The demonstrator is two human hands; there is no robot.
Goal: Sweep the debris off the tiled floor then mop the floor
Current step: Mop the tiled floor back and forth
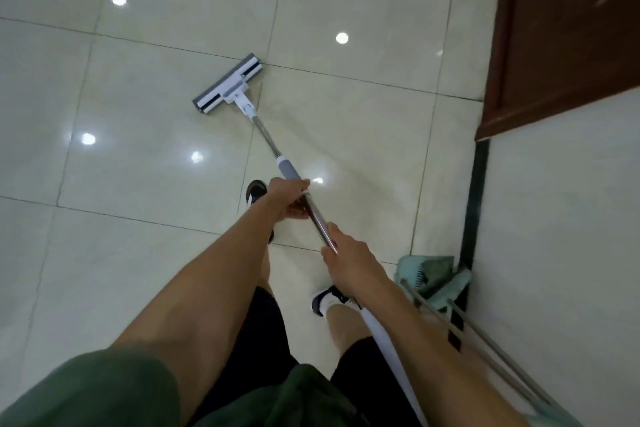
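Note:
A flat mop with a white and grey head lies on the glossy cream tiled floor, ahead of me and slightly left. Its metal handle slants back toward my body. My left hand grips the handle just below the grey sleeve. My right hand grips the shaft lower down, closer to me. I see no debris on the tiles.
A green dustpan and broom with two thin metal handles lean in the corner at the right by a white wall. A dark wooden door stands at the upper right. My feet in dark shoes stand under the hands.

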